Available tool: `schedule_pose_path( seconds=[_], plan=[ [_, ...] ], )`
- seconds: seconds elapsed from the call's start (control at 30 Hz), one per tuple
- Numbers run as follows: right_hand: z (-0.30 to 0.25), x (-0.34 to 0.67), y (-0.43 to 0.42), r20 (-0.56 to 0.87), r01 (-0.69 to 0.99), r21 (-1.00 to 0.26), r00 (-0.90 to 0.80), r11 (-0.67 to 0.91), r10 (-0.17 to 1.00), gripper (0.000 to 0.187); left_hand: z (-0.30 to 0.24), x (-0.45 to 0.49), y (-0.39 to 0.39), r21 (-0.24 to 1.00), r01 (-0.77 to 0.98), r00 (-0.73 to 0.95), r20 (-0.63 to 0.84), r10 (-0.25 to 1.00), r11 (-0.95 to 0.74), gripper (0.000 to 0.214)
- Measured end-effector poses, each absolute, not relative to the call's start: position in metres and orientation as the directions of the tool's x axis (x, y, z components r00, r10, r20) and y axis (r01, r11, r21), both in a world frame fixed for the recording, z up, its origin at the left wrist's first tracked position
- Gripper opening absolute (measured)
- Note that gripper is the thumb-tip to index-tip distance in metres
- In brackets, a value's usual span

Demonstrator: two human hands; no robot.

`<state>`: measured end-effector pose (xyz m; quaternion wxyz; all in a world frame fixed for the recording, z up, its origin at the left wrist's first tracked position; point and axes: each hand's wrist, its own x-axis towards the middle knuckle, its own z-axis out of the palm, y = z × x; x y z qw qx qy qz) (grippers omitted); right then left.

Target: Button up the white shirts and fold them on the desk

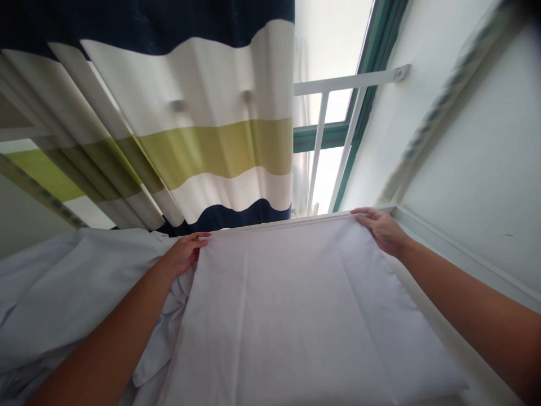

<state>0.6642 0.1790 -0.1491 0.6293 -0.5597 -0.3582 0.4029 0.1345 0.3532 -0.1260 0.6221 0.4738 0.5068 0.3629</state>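
A white folded sheet (291,304) lies flat in front of me, its far edge against a white ledge (274,224) below the window. My left hand (186,254) pinches the sheet's far left corner, fingers closed on the cloth. My right hand (380,228) grips the far right corner, fingers curled over the edge. Both forearms reach forward along the sheet's sides.
Crumpled pale bedding (63,287) lies to the left. A striped curtain (203,141) in navy, white and olive hangs behind it. A window with a white rail (350,82) and green frame is ahead. A white wall (486,169) with a ledge runs along the right.
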Motion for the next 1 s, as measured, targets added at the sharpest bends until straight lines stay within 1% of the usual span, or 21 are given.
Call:
schedule_pose_path(
  seconds=[0.07, 0.13, 0.2, 0.27, 0.43, 0.5, 0.6, 0.67, 0.73, 0.83, 0.9, 1.0],
  plan=[
    [-0.157, 0.67, 0.185, -0.103, -0.095, -0.993, 0.334, -0.075, 0.937, 0.037, -0.133, 0.136, 0.357, 0.93, 0.075, 0.269, -0.365, 0.891, 0.359, 0.048],
    [-0.162, 0.674, 0.185, -0.202, -0.071, -0.979, 0.227, -0.19, 0.953, 0.038, -0.136, 0.135, 0.357, 0.901, 0.122, 0.361, -0.43, 0.827, 0.415, 0.053],
    [-0.162, 0.678, 0.179, -0.226, -0.064, -0.974, 0.143, -0.219, 0.964, 0.034, -0.133, 0.131, 0.355, 0.897, 0.139, 0.438, -0.435, 0.787, 0.419, 0.056],
    [-0.159, 0.682, 0.17, -0.177, -0.086, -0.982, 0.12, -0.167, 0.977, 0.029, -0.126, 0.125, 0.354, 0.919, 0.123, 0.445, -0.388, 0.807, 0.374, 0.054],
    [-0.146, 0.69, 0.159, -0.035, -0.167, -0.986, 0.198, -0.002, 0.979, 0.017, -0.107, 0.114, 0.352, 0.977, -0.015, 0.383, -0.191, 0.904, 0.213, 0.038],
    [-0.147, 0.689, 0.163, -0.029, -0.158, -0.987, 0.239, 0.009, 0.971, 0.017, -0.108, 0.119, 0.349, 0.975, 0.02, 0.353, -0.214, 0.911, 0.221, 0.039],
    [-0.159, 0.68, 0.178, -0.137, -0.069, -0.99, 0.283, -0.123, 0.949, 0.026, -0.117, 0.131, 0.345, 0.929, 0.22, 0.286, -0.352, 0.891, 0.296, 0.047],
    [-0.168, 0.673, 0.189, -0.188, -0.041, -0.982, 0.315, -0.185, 0.93, 0.03, -0.124, 0.136, 0.344, 0.9, 0.297, 0.236, -0.392, 0.889, 0.318, 0.05],
    [-0.174, 0.669, 0.2, -0.146, -0.05, -0.989, 0.347, -0.137, 0.926, 0.03, -0.127, 0.135, 0.345, 0.901, 0.313, 0.198, -0.372, 0.907, 0.301, 0.052],
    [-0.173, 0.666, 0.215, -0.011, -0.04, -0.999, 0.352, 0.004, 0.936, 0.029, -0.125, 0.128, 0.348, 0.916, 0.312, 0.143, -0.308, 0.94, 0.253, 0.054],
    [-0.17, 0.665, 0.224, 0.015, 0.031, -1.0, 0.346, 0.005, 0.938, 0.028, -0.123, 0.123, 0.348, 0.92, 0.316, 0.119, -0.282, 0.952, 0.233, 0.053],
    [-0.172, 0.662, 0.235, -0.038, 0.237, -0.963, 0.362, -0.131, 0.931, 0.024, -0.124, 0.123, 0.347, 0.898, 0.359, 0.115, -0.311, 0.943, 0.253, 0.056]
  ],
)
